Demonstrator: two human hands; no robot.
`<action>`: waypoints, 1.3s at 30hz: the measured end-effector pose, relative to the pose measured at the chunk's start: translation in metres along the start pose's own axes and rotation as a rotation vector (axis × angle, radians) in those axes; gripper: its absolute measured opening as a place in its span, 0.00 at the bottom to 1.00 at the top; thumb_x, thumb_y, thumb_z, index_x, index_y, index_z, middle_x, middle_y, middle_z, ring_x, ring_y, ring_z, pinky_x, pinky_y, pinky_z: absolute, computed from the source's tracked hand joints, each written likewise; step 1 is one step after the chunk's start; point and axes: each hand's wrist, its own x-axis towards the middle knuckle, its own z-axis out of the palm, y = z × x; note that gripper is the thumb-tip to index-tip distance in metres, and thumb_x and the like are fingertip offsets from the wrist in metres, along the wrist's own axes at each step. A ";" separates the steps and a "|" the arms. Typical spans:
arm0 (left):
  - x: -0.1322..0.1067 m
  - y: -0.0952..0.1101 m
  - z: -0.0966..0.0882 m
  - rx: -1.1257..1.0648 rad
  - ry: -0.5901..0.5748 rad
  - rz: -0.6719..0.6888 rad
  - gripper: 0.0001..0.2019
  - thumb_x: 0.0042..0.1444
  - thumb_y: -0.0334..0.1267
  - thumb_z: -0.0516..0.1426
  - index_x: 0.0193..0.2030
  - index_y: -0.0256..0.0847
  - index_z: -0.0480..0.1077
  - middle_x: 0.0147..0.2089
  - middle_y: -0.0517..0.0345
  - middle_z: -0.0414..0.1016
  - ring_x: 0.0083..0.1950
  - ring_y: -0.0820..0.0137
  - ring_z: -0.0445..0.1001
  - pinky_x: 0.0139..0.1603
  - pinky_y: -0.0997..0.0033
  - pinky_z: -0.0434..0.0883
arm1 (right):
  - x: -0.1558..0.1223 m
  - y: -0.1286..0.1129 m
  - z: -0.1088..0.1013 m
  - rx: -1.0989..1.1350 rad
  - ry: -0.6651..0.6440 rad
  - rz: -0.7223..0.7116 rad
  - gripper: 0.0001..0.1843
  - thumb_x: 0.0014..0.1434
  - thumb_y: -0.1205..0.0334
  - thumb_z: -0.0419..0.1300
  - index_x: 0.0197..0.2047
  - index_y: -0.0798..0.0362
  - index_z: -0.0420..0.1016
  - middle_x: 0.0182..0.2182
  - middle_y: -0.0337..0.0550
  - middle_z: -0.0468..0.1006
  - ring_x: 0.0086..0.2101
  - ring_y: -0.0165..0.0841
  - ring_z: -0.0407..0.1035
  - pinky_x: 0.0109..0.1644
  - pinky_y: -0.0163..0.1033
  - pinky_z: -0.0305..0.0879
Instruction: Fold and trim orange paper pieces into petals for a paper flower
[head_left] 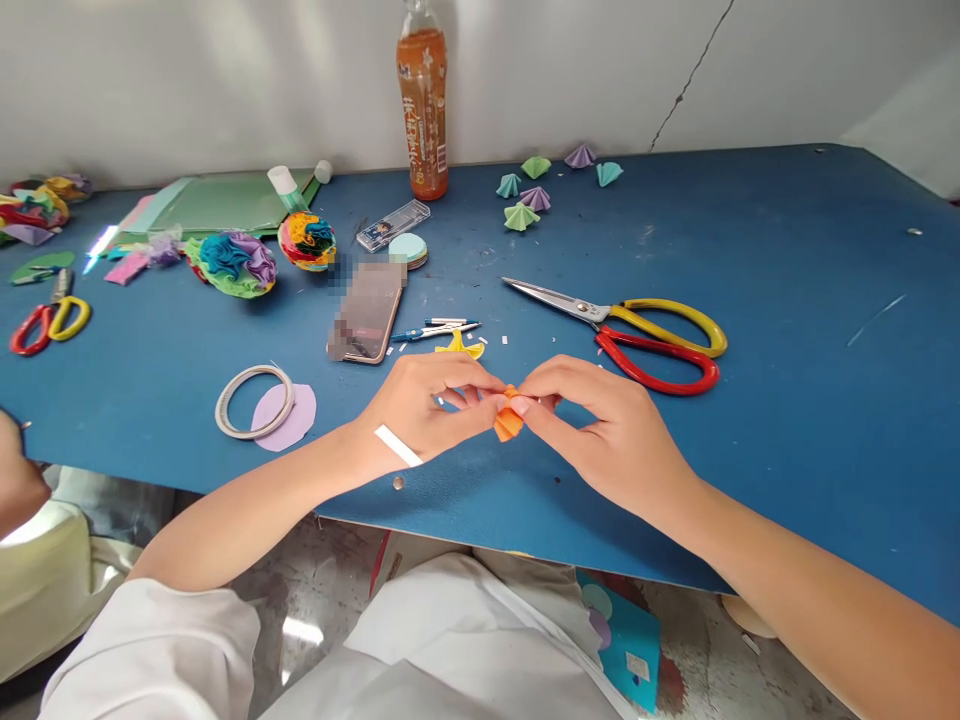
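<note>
Between my two hands, above the front part of the blue table, is a small piece of folded orange paper (509, 425). My left hand (435, 400) pinches its left side with thumb and fingers, and a white strip sticks to that wrist. From the right, my right hand (600, 415) pinches the same paper with thumb and forefinger. The fingertips of both hands nearly meet and cover its upper part. Just behind my left hand lies a folded yellow paper piece (461, 345). Large scissors (600, 312) with yellow and red handles lie beyond my right hand.
On the blue table (810, 350) are a phone (369, 310), pens (439, 330), a tape roll (223, 405) over a purple paper disc (300, 420), paper flowers (232, 262), a drink bottle (424, 110) and several folded paper fans (521, 216). Another person's arm (19, 470) shows at left.
</note>
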 end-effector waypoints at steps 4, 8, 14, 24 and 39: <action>0.000 -0.001 0.001 0.005 0.024 0.069 0.07 0.55 0.35 0.60 0.35 0.34 0.79 0.31 0.52 0.79 0.29 0.77 0.75 0.30 0.81 0.75 | -0.002 0.001 0.001 -0.084 0.018 -0.057 0.08 0.61 0.67 0.57 0.30 0.52 0.73 0.28 0.38 0.75 0.28 0.25 0.66 0.31 0.32 0.64; 0.001 -0.003 0.001 -0.017 0.051 0.037 0.05 0.54 0.33 0.61 0.34 0.36 0.80 0.30 0.53 0.80 0.29 0.77 0.75 0.27 0.83 0.73 | -0.003 -0.001 0.000 -0.117 0.031 -0.046 0.05 0.60 0.67 0.58 0.32 0.52 0.72 0.29 0.38 0.75 0.28 0.26 0.66 0.32 0.34 0.64; 0.001 -0.001 -0.001 -0.178 0.017 -0.046 0.04 0.54 0.35 0.62 0.33 0.40 0.80 0.30 0.55 0.81 0.32 0.74 0.78 0.31 0.78 0.74 | -0.002 0.000 -0.003 -0.118 0.016 -0.069 0.07 0.62 0.67 0.56 0.33 0.51 0.74 0.30 0.37 0.76 0.29 0.26 0.68 0.34 0.34 0.64; 0.001 -0.001 -0.002 -0.274 0.001 -0.145 0.04 0.49 0.36 0.66 0.32 0.39 0.81 0.31 0.54 0.82 0.31 0.73 0.77 0.31 0.76 0.74 | -0.004 0.001 -0.003 -0.275 0.057 -0.207 0.07 0.63 0.67 0.55 0.33 0.51 0.73 0.31 0.39 0.79 0.31 0.29 0.70 0.38 0.38 0.64; 0.000 0.004 -0.001 -0.207 0.006 -0.116 0.12 0.50 0.45 0.65 0.29 0.36 0.79 0.28 0.52 0.81 0.30 0.71 0.78 0.26 0.77 0.76 | -0.003 0.001 -0.004 -0.104 -0.039 -0.059 0.11 0.64 0.63 0.55 0.31 0.49 0.75 0.32 0.37 0.79 0.31 0.28 0.70 0.39 0.37 0.62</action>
